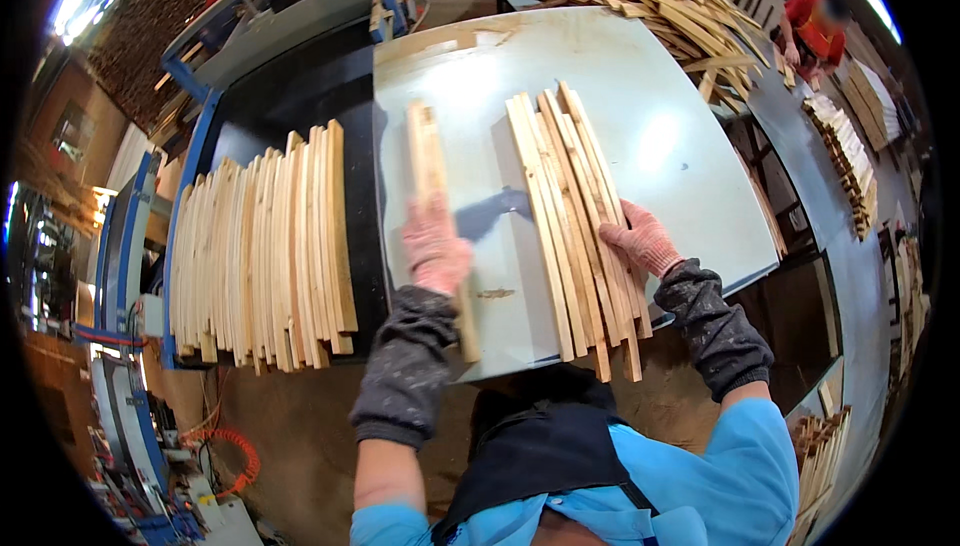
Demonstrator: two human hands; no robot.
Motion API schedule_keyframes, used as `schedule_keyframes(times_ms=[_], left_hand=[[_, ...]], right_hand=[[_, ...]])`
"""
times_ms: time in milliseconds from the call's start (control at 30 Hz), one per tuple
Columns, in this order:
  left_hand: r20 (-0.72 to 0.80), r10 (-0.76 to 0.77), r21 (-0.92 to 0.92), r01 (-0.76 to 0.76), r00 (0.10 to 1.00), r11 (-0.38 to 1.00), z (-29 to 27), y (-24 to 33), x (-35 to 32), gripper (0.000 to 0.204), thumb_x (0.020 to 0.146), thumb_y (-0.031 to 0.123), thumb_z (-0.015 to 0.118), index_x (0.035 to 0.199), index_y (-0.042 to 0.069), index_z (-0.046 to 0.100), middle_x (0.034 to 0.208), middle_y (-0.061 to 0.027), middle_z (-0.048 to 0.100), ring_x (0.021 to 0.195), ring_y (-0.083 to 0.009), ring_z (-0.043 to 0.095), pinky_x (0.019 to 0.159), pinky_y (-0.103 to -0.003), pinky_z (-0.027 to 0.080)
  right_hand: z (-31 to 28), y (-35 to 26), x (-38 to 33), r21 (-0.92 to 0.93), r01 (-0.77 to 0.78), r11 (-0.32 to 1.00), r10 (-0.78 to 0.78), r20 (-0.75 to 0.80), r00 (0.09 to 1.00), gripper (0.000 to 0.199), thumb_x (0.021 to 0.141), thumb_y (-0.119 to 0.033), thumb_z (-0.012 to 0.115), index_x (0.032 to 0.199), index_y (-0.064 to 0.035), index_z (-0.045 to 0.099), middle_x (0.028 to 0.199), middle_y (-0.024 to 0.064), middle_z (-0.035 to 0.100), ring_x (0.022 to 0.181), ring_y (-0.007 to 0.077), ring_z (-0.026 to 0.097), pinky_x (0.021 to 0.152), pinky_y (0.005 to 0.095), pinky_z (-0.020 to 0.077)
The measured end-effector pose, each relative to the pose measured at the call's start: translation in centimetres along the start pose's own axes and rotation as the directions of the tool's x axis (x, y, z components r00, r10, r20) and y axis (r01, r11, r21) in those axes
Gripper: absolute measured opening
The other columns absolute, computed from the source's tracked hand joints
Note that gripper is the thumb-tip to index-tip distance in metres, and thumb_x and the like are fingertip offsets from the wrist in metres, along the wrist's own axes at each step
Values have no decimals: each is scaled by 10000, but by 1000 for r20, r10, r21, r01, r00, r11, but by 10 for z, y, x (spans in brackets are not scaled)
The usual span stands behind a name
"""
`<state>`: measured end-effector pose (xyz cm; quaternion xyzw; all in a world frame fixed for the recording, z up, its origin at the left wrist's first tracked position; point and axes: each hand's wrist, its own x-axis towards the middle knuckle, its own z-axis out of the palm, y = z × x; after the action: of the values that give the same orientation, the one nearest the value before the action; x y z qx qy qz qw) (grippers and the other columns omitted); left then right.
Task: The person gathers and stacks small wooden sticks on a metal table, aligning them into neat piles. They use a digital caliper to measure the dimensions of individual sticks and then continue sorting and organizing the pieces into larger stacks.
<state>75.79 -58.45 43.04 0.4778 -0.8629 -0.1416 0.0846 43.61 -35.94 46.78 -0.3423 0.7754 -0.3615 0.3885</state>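
Note:
My left hand point(436, 246), in a pinkish knitted glove, is closed over a couple of pale wooden strips point(426, 151) on the left part of the light metal tabletop point(480, 76). Those strips and the glove are slightly blurred. To their right lies a bundle of several long wooden strips point(565, 196), side by side with uneven ends, some jutting past the table's near edge. My right hand point(643, 238), gloved alike, grips the right side of this bundle; part of its fingers is hidden. Dark sleeve covers wrap both forearms.
A row of wooden strips point(260, 256) stands on the dark bed of a blue-framed machine point(205, 136) at left. Loose strips form a pile point(680, 6) beyond the table. Far right, a person in red point(815, 31) works by another bench. A red coiled hose point(240, 456) hangs lower left.

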Motion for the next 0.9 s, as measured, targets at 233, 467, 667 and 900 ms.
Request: schedule_keyframes(times_ms=[233,467,667,900], left_hand=[[68,-385,371,335,920,866,-74,-111,8,932,919,245,613,1762,167,224,1797,-256,225,1669,-458,194,1362,-570,71],[187,-423,349,343,887,872,-95,-116,6,974,942,282,675,1770,150,179,1818,-224,191,1688,-408,156,1376,-524,67],[183,-284,104,269,941,958,-140,-185,-19,976,969,471,728,1748,106,266,1812,-225,213,1684,-407,159,1387,-476,89],[132,-220,89,209,966,974,-164,-287,-70,923,961,497,729,1697,55,389,1773,-246,310,1659,-426,230,1372,-512,139]], right_hand=[[3,-26,-7,98,-13,995,11,13,1000,646,977,-299,776,1514,8,587,1241,170,771,1103,246,743,1037,383,581],[11,-22,-6,-59,-31,998,24,-119,993,806,951,-318,805,1598,42,487,1424,236,691,1249,301,702,1112,391,549],[66,-97,-44,-776,16,631,-178,-124,976,891,975,-478,726,1665,-10,413,1691,232,452,1608,391,362,1326,483,290],[162,-124,-55,-915,-72,398,-38,-95,995,690,1099,-397,514,1693,-72,381,1759,192,365,1650,367,295,1350,522,211]])
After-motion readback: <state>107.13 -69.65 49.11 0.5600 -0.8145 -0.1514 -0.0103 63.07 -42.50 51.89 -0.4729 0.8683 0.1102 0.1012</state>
